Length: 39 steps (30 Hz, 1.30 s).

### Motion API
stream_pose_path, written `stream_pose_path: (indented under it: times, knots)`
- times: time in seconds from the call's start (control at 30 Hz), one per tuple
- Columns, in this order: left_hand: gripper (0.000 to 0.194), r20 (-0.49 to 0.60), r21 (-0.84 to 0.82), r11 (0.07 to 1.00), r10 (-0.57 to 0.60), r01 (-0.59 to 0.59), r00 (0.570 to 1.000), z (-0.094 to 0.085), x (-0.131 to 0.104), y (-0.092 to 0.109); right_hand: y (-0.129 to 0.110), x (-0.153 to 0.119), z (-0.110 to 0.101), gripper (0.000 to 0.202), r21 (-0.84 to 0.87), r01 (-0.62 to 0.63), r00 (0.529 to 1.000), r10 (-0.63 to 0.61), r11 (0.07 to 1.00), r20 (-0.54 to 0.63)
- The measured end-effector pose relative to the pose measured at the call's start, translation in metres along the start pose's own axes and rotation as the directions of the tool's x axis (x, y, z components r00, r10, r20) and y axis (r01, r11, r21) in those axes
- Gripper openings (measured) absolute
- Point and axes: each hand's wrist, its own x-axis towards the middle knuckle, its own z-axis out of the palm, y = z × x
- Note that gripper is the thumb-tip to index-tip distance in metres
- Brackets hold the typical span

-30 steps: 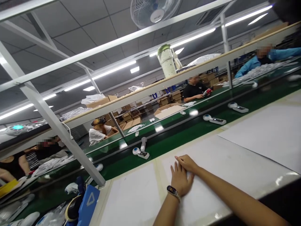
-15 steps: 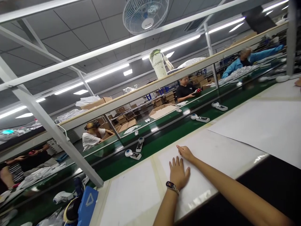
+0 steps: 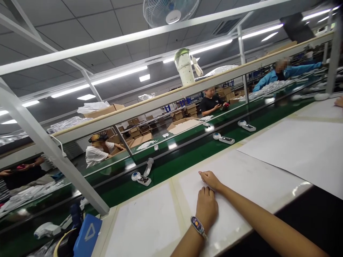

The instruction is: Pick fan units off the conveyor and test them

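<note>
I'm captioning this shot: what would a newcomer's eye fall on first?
Probably the bare left hand, with its wristband, and the right hand just beyond it, both on the white tabletop in front. Behind them, a green conveyor belt with white devices slants across the view. Higher up, a pale cup sits on a long shelf, below a fan.

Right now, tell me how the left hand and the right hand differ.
The left hand has a wristband at its wrist; the right hand has none. The left hand points away from the person, the right hand leftward. The left hand is nearer the person than the right hand. Both are over the white tabletop.
</note>
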Motion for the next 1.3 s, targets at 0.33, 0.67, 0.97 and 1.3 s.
stream_pose_path:
  times: [0.33, 0.67, 0.97, 1.3]
  knots:
    - [0.046, -0.096, 0.056, 0.985, -0.156, 0.162, 0.983, 0.001, 0.003, -0.028, -0.013, -0.011, 0.004, 0.027, -0.141, 0.17, 0.968, -0.138, 0.975, 0.21]
    - [0.047, -0.08, 0.149, 0.906, -0.389, 0.397, 0.918, -0.016, 0.033, -0.12, 0.02, 0.064, -0.035, 0.021, -0.289, 0.143, 0.986, -0.113, 0.946, 0.12]
    - [0.051, 0.148, 0.102, 0.942, -0.331, 0.319, 0.932, -0.005, 0.068, -0.14, 0.068, 0.159, -0.202, 0.033, -0.409, -0.418, 0.873, 0.233, 0.811, -0.429]
    - [0.047, 0.112, -0.048, 0.991, -0.115, 0.121, 0.987, 0.009, 0.102, -0.135, 0.038, 0.191, -0.109, 0.017, -0.211, -0.512, 0.845, 0.532, 0.833, 0.049]
